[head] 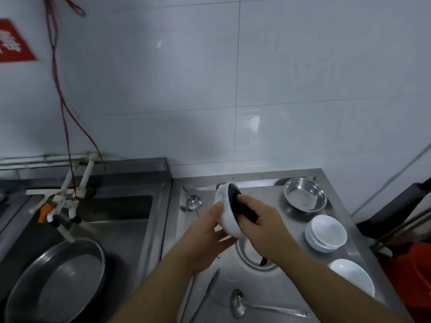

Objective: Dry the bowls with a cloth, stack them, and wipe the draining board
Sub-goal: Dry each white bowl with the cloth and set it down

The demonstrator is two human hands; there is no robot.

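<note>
Steel draining board (275, 283): dark cloth (240, 206) inside tilted white bowl (225, 215).

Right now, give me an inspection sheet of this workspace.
Surface: steel draining board, bare metal between items.
Job's things: white bowl held on edge; dark cloth pressed inside it; stack of white bowls; single white bowl.
Clutter: steel bowl, ladle, tongs, spoon, round pan in the sink.
Hands: left hand grips the bowl's outside; right hand holds the cloth.
Cables: red cord hanging over the tap.
Surroundings: white tiled wall.
</note>
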